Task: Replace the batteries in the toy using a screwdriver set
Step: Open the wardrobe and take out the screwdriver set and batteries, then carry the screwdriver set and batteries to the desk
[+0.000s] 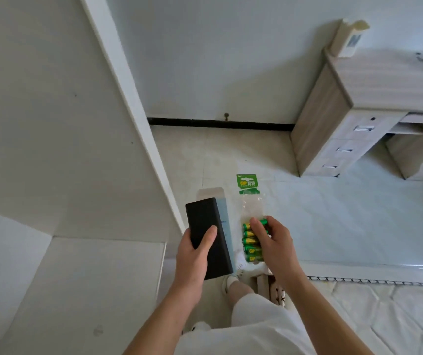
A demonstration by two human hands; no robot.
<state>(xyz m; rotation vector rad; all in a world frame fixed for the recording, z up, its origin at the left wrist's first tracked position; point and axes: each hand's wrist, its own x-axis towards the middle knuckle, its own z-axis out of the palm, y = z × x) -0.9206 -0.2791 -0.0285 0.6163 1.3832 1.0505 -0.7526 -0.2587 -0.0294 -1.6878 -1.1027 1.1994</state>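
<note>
Both hands are up in front of the person, above the pale tiled floor (320, 208). The left grip (195, 254) is wrapped round a flat black case (205, 226), thumb laid across its front, fingers hidden behind it. A pale blue-white box (224, 213) sits right behind the case, its flap sticking out at the top. Just beside it, the right grip (274, 247) pinches the battery pack (250, 201) at its lower half, thumb on the front over the top cell, fingers curled round the edge. The green-and-yellow batteries (251, 243) lie stacked crosswise in clear plastic, green header card (247, 181) pointing away from the person. Far right, a pale wooden desk with drawers (346, 129) stands against the wall.
</note>
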